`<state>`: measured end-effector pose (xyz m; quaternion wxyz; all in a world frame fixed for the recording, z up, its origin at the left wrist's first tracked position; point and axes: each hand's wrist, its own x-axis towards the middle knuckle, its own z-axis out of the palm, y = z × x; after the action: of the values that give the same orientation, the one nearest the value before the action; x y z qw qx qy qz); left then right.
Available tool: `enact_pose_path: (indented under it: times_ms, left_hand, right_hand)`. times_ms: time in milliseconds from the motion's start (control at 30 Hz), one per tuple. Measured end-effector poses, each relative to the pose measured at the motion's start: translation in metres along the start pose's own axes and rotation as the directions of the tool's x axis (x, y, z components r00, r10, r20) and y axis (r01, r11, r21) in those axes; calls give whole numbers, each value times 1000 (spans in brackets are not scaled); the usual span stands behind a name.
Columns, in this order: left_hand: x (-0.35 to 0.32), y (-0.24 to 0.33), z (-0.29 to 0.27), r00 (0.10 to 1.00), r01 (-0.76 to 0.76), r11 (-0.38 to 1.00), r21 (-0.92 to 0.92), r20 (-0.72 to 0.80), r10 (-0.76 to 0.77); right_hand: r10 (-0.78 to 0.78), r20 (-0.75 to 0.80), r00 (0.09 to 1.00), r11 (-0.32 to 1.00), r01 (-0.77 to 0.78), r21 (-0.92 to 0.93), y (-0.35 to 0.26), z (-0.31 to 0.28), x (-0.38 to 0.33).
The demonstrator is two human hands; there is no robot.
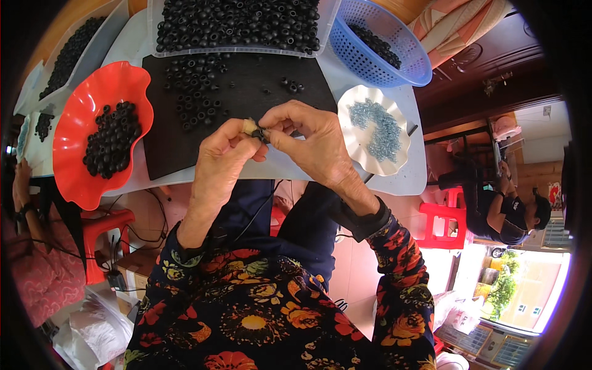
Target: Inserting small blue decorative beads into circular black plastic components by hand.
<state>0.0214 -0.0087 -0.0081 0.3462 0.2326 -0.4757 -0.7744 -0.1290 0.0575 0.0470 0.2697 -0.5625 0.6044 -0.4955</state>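
Note:
Over the near edge of the black mat (pixel 246 80), my two hands meet fingertip to fingertip. My left hand (pixel 225 151) is closed in a pinch on a small black piece (pixel 260 134), with a yellowish covering (pixel 249 126) on one fingertip. From the other side my right hand (pixel 308 139) closes thumb and forefinger on the same piece; the fingers hide most of it. Loose black hollow beads (pixel 194 102) lie on the mat beyond my left hand. To the right of my right hand is a white scalloped dish (pixel 350 102) of tiny pale-blue clear beads (pixel 383 139).
A red wavy bowl (pixel 68 142) holds black beads at the left. Along the back stand a clear bin (pixel 237 52) full of them and a blue basket (pixel 394 74). A co-worker's hand (pixel 23 182) shows at far left; another person (pixel 505 209) sits at right.

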Motion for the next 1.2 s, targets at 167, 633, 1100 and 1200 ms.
enact_pose_path:
  times_ms: [167,633,1100,1200]
  left_hand:
    - [1,-3,1,1000,-28,999,-18,14,28]
    - [0,-1,-3,1000,11,1000,-22,28,-10]
    - [6,5,-9,999,27,994,-106,-32,-30]
    - [7,4,-9,998,15,999,-49,-55,-17]
  right_hand:
    - [-50,-4,999,999,50,-16,0,1,-5]
    - [92,-42,995,990,-87,113,10,10,-3]
    - [-6,-99,995,972,-18,-236,7,-3,38]
    - [-189,51,981,840,188,-509,14,-14,66]
